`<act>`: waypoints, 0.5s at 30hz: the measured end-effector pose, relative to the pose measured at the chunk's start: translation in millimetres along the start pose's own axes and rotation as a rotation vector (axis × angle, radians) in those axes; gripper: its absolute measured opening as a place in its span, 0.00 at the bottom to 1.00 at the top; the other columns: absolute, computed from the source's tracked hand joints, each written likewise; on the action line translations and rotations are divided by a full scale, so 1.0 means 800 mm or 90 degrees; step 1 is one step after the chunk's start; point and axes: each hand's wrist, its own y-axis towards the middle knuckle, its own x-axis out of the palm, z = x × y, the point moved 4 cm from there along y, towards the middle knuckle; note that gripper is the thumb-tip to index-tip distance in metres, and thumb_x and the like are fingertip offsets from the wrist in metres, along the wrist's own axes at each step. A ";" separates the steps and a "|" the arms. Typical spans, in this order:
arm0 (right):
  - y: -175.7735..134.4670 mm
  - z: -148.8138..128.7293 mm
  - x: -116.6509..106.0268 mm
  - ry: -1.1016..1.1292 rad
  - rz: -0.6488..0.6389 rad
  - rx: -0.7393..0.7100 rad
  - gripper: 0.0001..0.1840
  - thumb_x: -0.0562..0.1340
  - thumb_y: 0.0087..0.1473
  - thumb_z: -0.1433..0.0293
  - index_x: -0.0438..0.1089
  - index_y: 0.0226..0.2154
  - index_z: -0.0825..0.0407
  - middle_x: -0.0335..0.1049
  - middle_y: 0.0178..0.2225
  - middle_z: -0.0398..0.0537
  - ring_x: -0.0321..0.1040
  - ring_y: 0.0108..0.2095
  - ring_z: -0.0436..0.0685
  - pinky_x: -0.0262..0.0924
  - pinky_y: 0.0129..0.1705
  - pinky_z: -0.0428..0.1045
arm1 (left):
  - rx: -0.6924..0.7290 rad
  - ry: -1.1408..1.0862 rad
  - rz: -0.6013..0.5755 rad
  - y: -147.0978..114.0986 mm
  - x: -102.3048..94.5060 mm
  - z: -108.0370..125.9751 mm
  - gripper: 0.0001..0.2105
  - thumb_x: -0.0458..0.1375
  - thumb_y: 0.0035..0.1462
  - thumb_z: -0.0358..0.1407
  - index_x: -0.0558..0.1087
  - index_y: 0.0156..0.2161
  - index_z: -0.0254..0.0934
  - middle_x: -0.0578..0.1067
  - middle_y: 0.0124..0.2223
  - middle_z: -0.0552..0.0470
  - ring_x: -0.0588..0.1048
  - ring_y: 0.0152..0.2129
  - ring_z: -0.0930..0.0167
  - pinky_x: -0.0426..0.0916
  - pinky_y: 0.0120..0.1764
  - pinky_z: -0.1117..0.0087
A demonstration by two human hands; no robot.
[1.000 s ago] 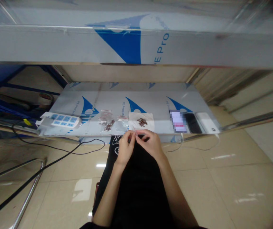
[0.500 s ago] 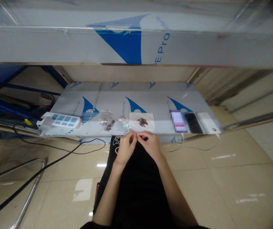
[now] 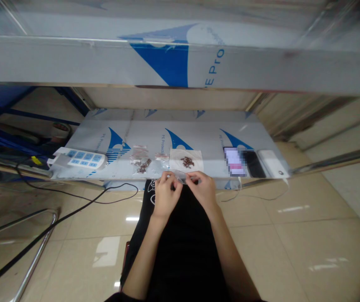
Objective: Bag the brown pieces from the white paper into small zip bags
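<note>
Between my fingertips, at the front edge of the lower shelf, is a small clear plastic bag [image 3: 180,175]. My left hand [image 3: 167,193] pinches its left side, and my right hand [image 3: 202,189] pinches its right side. Just beyond them, a heap of small brown, capsule-like pieces [image 3: 187,162] lies on a white sheet [image 3: 196,157]. To the left are clear bags [image 3: 140,159] with similar brown pieces in or on them. Another clear bag [image 3: 161,161] lies flat between those and the sheet.
A white power strip [image 3: 84,158] lies at the shelf's left end. On the right sit a phone with a lit screen [image 3: 234,161], a dark phone [image 3: 254,163] and a white device [image 3: 273,162] with a cable. An upper shelf [image 3: 88,63] overhangs the back.
My hands have moved slightly apart from a close fingertip pinch. The clear bag now shows stretched between them. The things on the shelf have stayed put.
</note>
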 end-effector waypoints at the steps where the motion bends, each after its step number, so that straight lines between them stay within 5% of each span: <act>1: -0.001 -0.002 0.003 0.033 -0.028 -0.013 0.07 0.59 0.48 0.64 0.72 0.28 0.47 0.75 0.27 0.43 0.71 0.28 0.54 0.63 0.34 0.48 | 0.008 -0.004 -0.003 0.000 0.000 0.001 0.07 0.53 0.52 0.30 0.66 0.23 0.36 0.70 0.38 0.50 0.71 0.35 0.69 0.62 0.41 0.67; 8: -0.003 -0.009 0.003 0.086 -0.023 -0.021 0.02 0.59 0.48 0.68 0.67 0.28 0.48 0.71 0.29 0.42 0.70 0.29 0.52 0.63 0.29 0.45 | -0.005 0.077 0.065 -0.003 -0.010 -0.003 0.08 0.54 0.50 0.31 0.67 0.22 0.37 0.71 0.41 0.48 0.71 0.39 0.67 0.58 0.46 0.63; 15: -0.005 -0.012 0.010 0.141 -0.105 -0.071 0.15 0.53 0.51 0.74 0.74 0.31 0.45 0.68 0.45 0.45 0.69 0.38 0.53 0.65 0.28 0.45 | 0.036 0.090 0.078 -0.005 -0.014 0.002 0.09 0.54 0.48 0.28 0.65 0.19 0.36 0.68 0.52 0.47 0.66 0.49 0.62 0.53 0.51 0.58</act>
